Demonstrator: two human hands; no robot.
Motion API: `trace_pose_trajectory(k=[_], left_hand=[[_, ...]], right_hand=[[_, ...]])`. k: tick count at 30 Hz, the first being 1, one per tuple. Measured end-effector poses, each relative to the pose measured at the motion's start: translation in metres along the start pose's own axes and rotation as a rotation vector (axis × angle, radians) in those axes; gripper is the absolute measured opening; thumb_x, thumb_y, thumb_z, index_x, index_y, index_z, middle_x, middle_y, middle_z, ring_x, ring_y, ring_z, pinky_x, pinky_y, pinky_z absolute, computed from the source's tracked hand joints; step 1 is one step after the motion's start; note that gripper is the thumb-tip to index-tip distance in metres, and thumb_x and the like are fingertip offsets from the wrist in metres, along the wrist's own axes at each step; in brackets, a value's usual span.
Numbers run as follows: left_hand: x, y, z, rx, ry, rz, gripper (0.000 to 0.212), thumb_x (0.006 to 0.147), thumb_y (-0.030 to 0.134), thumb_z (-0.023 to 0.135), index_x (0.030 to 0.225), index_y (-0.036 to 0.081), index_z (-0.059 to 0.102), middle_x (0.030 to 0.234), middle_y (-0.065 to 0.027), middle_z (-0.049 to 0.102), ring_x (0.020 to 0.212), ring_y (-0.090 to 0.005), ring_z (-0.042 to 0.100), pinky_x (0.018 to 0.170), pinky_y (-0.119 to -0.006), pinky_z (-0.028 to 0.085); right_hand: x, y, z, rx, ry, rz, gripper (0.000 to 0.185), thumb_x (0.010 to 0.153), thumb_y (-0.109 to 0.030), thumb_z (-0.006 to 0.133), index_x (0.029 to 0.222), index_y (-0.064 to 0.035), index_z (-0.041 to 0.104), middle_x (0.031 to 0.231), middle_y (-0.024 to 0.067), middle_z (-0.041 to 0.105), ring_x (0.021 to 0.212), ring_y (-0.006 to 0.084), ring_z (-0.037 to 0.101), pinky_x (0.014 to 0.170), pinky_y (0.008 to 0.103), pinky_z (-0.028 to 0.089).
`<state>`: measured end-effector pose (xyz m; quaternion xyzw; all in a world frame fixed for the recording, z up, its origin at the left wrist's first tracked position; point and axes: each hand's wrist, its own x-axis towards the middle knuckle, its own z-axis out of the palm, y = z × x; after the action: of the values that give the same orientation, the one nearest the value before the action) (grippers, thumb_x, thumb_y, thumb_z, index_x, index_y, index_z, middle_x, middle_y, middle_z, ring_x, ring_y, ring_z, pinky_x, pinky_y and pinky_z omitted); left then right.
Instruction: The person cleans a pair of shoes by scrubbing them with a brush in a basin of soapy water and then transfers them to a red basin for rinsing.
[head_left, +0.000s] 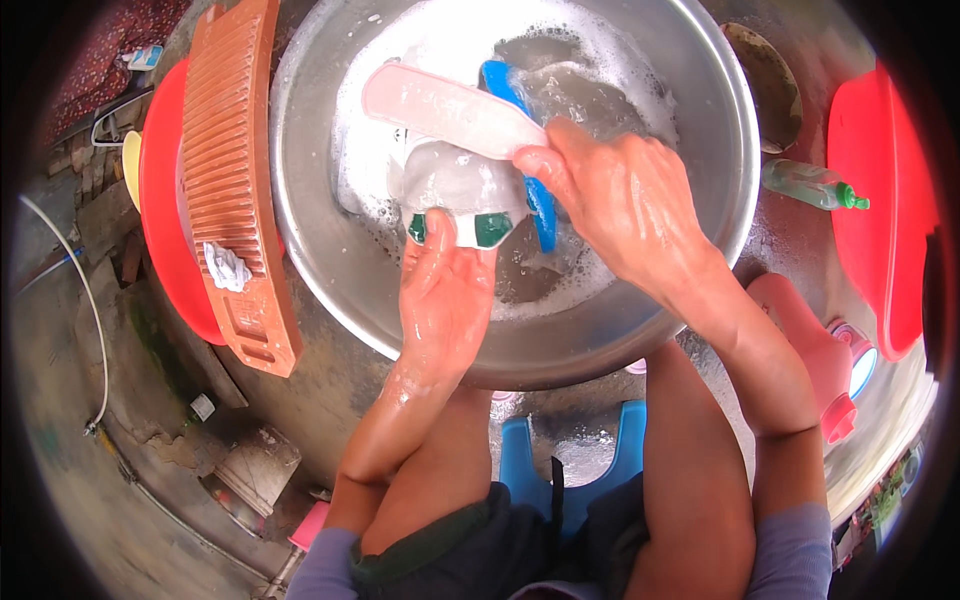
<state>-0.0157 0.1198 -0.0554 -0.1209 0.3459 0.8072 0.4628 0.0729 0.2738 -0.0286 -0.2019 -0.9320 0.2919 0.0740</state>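
My left hand grips a wet grey shoe with white and dark green patches at the end nearest me; the thumb presses on this end. In my right hand is a pink long-handled scrubbing brush, its flat back facing up. The brush lies across the far part of the shoe and hides some of it, and its underside is out of sight. Both hands are over a large metal basin of foamy, murky water. Behind the brush, a curved blue piece shows in the water, partly covered.
Left of the basin, an orange ridged washboard leans by a red basin, with a crumpled white cloth on it. At right are a clear bottle with green cap, a pink jug and a red tub. A blue stool is beneath me.
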Motion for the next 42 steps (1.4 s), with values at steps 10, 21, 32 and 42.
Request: trace_pose_trajectory(k=[10,21,32,42], left_hand=[[-0.01,0.015,-0.018,-0.141,-0.05,-0.069,0.03,0.095,0.02,0.037,0.117,0.002,0.047,0.121,-0.0133,0.051,0.111,-0.0236,0.049,0.094,-0.039,0.043],[-0.018,0.018,-0.031,-0.357,0.13,-0.066,0.036,0.095,0.021,0.038,0.127,0.005,0.04,0.128,-0.0124,0.046,0.121,-0.0252,0.042,0.097,-0.044,0.04],[-0.019,0.019,-0.009,-0.232,0.055,-0.028,0.042,0.088,0.028,0.054,0.122,0.005,0.045,0.121,-0.0111,0.051,0.113,-0.0242,0.048,0.098,-0.041,0.039],[-0.032,0.023,-0.012,-0.165,-0.176,0.003,0.04,0.09,0.02,0.048,0.126,0.004,0.042,0.126,-0.0125,0.047,0.119,-0.026,0.043,0.103,-0.048,0.03]], right_hand=[[-0.034,-0.016,0.034,0.045,0.016,-0.208,0.039,0.085,-0.04,0.052,0.067,-0.0057,0.05,0.04,0.013,0.046,0.035,0.0285,0.051,0.034,0.0351,0.042],[0.01,0.032,0.064,0.206,0.02,0.154,0.045,0.088,-0.045,0.045,0.069,-0.0038,0.051,0.05,0.017,0.051,0.047,0.0357,0.054,0.043,0.0435,0.043],[-0.051,0.006,0.069,0.238,0.129,-0.024,0.043,0.079,-0.047,0.058,0.063,-0.0092,0.045,0.043,0.0052,0.046,0.037,0.0254,0.049,0.035,0.0344,0.037],[-0.035,-0.004,0.047,0.246,0.174,-0.113,0.041,0.078,-0.048,0.058,0.066,-0.0097,0.047,0.045,0.0028,0.049,0.036,0.0214,0.05,0.034,0.0316,0.037]])
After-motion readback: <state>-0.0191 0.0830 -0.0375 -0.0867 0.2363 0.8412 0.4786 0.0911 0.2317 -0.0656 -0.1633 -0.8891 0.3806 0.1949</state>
